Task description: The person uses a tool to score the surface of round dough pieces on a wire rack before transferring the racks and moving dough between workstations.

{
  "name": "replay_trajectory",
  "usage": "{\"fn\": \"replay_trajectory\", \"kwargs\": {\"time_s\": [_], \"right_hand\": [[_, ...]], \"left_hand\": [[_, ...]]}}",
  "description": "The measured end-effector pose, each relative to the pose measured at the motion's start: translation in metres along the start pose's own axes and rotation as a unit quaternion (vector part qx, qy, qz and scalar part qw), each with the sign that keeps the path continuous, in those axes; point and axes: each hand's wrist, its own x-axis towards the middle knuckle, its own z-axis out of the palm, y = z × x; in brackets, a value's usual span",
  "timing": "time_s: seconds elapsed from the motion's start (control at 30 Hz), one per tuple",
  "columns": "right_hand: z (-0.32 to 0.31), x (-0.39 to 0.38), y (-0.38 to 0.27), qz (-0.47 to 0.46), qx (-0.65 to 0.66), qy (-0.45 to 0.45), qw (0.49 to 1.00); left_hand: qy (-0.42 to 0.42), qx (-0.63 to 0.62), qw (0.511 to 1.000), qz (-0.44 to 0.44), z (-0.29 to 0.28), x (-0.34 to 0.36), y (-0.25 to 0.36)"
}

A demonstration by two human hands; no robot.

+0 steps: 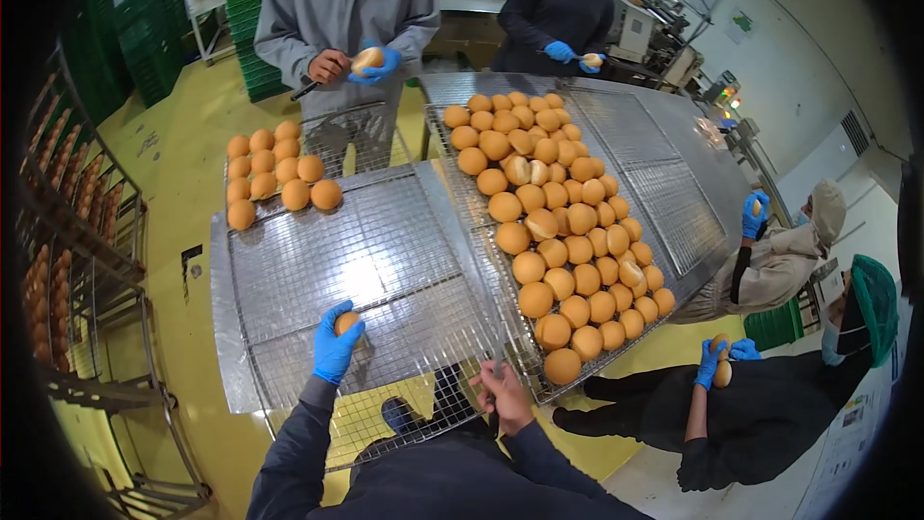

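In a blue glove, my left hand (333,345) closes around a golden-brown round bun (346,324) above the near part of a wire rack (289,279). My bare right hand (503,399) is wrapped around a knife (499,358) with its blade pointing away from me, by the rack's near right corner. Several whole buns (263,185) sit in rows at the far left of this rack. To the right, a second wire rack (539,380) carries many buns (577,250); a few of them show pale sides.
Across the table a person in grey (346,10) holds a bun and a knife. Another person in dark clothes (558,14) and two people at right also handle buns. Bare wire racks (664,202) lie on the far metal table. A trolley of bun trays (87,231) stands left, near green crates (252,39).
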Motion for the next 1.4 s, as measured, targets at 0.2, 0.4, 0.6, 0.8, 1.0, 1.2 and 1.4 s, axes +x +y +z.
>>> {"fn": "replay_trajectory", "kwargs": {"time_s": [0.2, 0.4, 0.6, 0.8, 1.0, 1.2, 1.4], "right_hand": [[0.031, -0.014, 0.017, -0.143, -0.117, -0.030, 0.982], [0.040, 0.000, -0.003, -0.179, -0.214, -0.021, 0.960], [0.041, -0.005, 0.017, -0.158, -0.178, -0.042, 0.970], [-0.019, 0.002, 0.020, -0.134, -0.119, -0.031, 0.983], [-0.081, 0.012, 0.007, -0.092, -0.086, 0.065, 0.990], [-0.123, 0.017, -0.024, -0.082, -0.183, 0.058, 0.978], [-0.114, 0.045, -0.043, -0.061, -0.120, -0.020, 0.991]], "left_hand": [[-0.088, -0.509, 0.823, -0.237, 0.020, -0.069, 0.056], [-0.090, -0.449, 0.859, -0.230, 0.037, -0.103, 0.060], [0.034, -0.027, 0.998, 0.050, 0.061, -0.084, 0.056], [-0.091, 0.480, 0.856, 0.172, 0.073, -0.016, 0.039], [-0.218, 0.520, 0.816, 0.126, 0.118, 0.042, 0.035], [-0.083, 0.563, 0.815, 0.113, 0.136, 0.036, 0.035], [-0.003, 0.513, 0.854, 0.089, 0.129, 0.005, 0.022]]}}
